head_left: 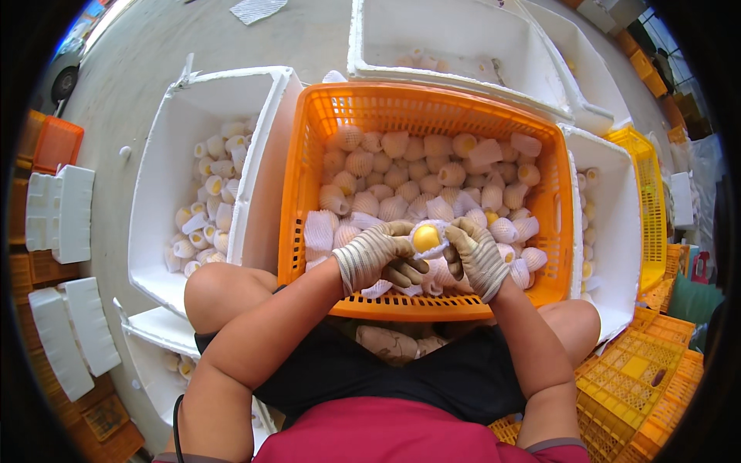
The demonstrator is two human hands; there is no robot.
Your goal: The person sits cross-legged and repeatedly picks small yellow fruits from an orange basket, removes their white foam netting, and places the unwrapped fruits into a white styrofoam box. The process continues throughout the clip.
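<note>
Above the near half of an orange crate (432,310), a round yellow fruit (426,238) sits partly bare in a white foam net sleeve (440,248). My left hand (378,258), in a pale work glove with a ribbed cuff, is closed on the fruit from its left side. On the other side my gloved right hand (477,253) pinches the edge of the sleeve; its fingertips are partly hidden. Many net-wrapped fruits (394,166) fill the crate beneath both hands, with a few loose-looking sleeves (318,231) among them.
A white foam box (266,177) with wrapped fruits stands left of the crate, another (617,247) right of it. Beyond the crate is a larger foam box (455,31). Yellow crates (629,370) lie at the lower right. Foam lids (73,332) lie on the far left.
</note>
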